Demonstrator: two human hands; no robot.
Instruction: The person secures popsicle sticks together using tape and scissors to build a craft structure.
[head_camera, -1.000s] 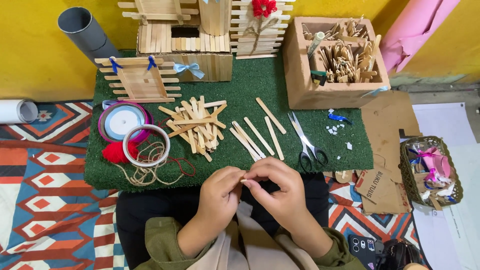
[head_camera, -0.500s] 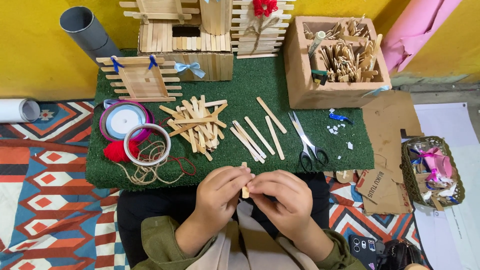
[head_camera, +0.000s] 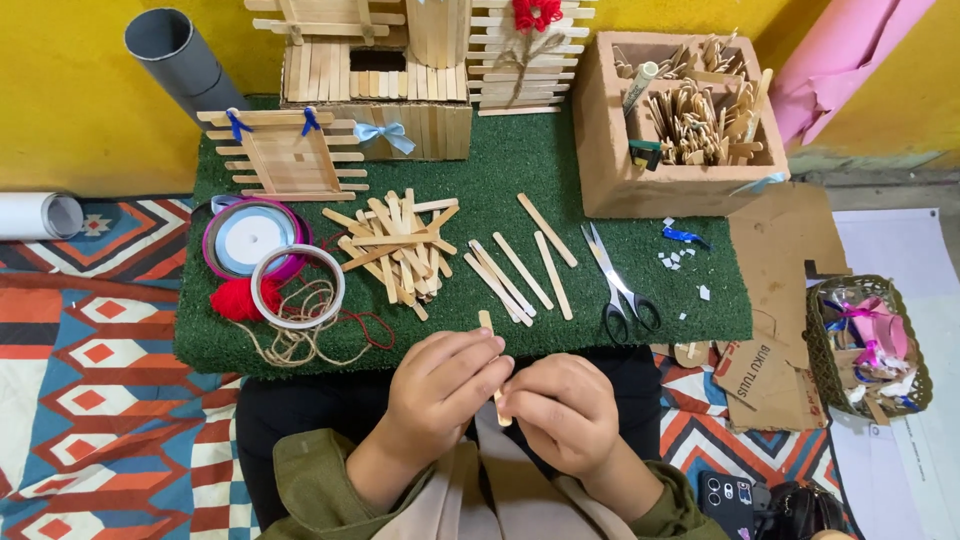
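While both hands meet over the lap, the left hand (head_camera: 440, 385) and right hand (head_camera: 560, 410) are pinched together on one wooden craft stick (head_camera: 487, 325), which stands nearly upright between the fingertips, its rounded top end showing above the left fingers and its lower end just visible between the two hands. A second ago that stick lay almost level between the hands; it has since been turned on end, which suggests the piece is being checked or worked along its length rather than set down. Just beyond the hands, on the green turf mat (head_camera: 700, 320), lie a row of loose sticks (head_camera: 525, 270) and a criss-crossed heap of sticks (head_camera: 395, 250), both undisturbed. Scissors (head_camera: 620, 285) rest to the right of the row, shut and untouched. To the left sit a ribbon spool (head_camera: 250, 235), a tape ring (head_camera: 297, 285), red yarn (head_camera: 240, 298) and tangled twine. Further back stand a stick-built house (head_camera: 375, 90) and a cardboard box (head_camera: 610, 185) of stick offcuts.
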